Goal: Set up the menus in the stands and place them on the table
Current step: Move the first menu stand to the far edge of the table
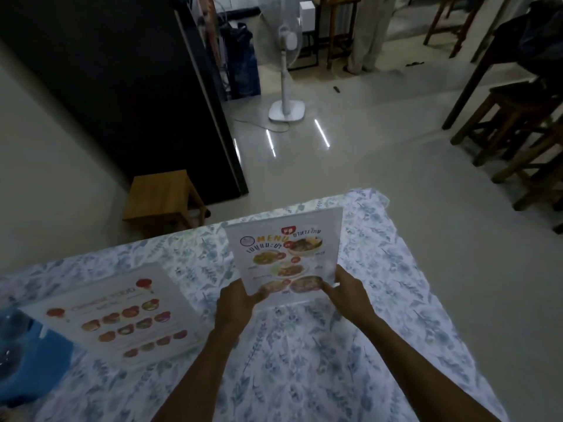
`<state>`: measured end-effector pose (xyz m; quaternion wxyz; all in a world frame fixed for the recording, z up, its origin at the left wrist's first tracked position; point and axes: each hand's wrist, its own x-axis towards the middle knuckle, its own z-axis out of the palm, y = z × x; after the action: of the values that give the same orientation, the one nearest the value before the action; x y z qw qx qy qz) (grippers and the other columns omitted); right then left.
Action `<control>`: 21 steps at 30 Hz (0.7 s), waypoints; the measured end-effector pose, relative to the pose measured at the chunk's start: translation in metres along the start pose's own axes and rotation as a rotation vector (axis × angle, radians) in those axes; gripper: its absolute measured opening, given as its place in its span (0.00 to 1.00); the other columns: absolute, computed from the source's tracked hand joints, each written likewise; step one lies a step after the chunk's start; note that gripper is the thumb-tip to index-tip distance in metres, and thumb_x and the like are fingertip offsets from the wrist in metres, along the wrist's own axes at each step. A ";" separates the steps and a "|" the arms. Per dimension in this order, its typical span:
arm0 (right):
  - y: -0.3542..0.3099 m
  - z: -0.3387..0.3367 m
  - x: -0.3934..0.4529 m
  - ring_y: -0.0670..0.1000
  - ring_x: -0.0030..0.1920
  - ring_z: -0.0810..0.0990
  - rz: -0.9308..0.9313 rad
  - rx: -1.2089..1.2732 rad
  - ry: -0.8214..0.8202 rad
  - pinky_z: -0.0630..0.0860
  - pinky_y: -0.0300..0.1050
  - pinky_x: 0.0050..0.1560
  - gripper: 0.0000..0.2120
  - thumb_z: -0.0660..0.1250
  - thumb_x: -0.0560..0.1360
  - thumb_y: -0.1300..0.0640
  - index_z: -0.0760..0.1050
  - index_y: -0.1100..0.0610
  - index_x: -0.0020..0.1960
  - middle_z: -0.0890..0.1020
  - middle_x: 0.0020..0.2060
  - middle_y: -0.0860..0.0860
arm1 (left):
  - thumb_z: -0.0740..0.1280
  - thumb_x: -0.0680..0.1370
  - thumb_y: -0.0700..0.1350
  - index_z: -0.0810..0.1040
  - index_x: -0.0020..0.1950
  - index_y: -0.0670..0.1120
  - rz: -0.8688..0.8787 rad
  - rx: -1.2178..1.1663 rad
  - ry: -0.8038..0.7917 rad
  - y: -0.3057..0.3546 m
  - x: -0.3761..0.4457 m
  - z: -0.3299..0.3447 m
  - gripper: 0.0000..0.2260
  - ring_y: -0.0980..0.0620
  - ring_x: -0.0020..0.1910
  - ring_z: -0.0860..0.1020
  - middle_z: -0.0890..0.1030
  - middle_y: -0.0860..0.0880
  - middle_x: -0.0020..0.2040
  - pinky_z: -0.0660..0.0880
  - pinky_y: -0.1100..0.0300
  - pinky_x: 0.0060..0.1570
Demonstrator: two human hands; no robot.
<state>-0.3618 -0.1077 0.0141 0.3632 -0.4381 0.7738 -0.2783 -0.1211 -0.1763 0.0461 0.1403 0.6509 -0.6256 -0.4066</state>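
menu upright in both hands, near the far edge

you have the thai menu [285,254] standing upright in its clear stand, long axis vertical, printed face toward you. your left hand [236,303] grasps its lower left corner, thumb on the front; your right hand [347,289] grasps the lower right corner the same way. neither is released. whether the stand's base already touches the counter [350,360] is hard to tell; the base is blurred behind your fingers.

the relation that matters: the menu sits straight ahead of you, between the two hands, each about equally near, and close to the counter's far edge. to set it down, it looks like you should lower it squarely and keep the base well in from that edge, since the cloth drapes over there.

a second menu [122,315] is at your left, leaning back, well apart from this one, nearer your left hand.
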 end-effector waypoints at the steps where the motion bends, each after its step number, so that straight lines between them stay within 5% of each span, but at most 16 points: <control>1: 0.001 -0.008 0.007 0.55 0.57 0.83 -0.016 -0.004 0.019 0.76 0.43 0.50 0.26 0.68 0.76 0.41 0.71 0.50 0.71 0.82 0.62 0.51 | 0.77 0.72 0.51 0.82 0.62 0.43 0.022 -0.009 0.005 0.011 0.004 0.001 0.22 0.48 0.54 0.82 0.84 0.45 0.58 0.74 0.62 0.44; 11: 0.012 -0.146 0.106 0.57 0.55 0.83 -0.073 -0.075 0.200 0.80 0.50 0.50 0.24 0.69 0.77 0.44 0.72 0.53 0.69 0.84 0.59 0.52 | 0.74 0.72 0.59 0.79 0.66 0.48 0.205 -0.018 -0.069 0.147 0.088 0.057 0.26 0.49 0.55 0.81 0.83 0.48 0.61 0.77 0.60 0.52; 21: 0.023 -0.199 0.206 0.58 0.55 0.84 -0.082 -0.109 0.216 0.80 0.52 0.50 0.28 0.70 0.75 0.43 0.65 0.50 0.70 0.83 0.61 0.53 | 0.72 0.72 0.63 0.80 0.54 0.43 0.151 0.167 -0.091 0.204 0.182 0.109 0.24 0.47 0.45 0.80 0.84 0.45 0.54 0.74 0.60 0.36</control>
<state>-0.6056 -0.2559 0.0469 0.2416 -0.4559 0.8038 -0.2961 -0.3616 -0.3460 0.0544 0.0874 0.5923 -0.7102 -0.3704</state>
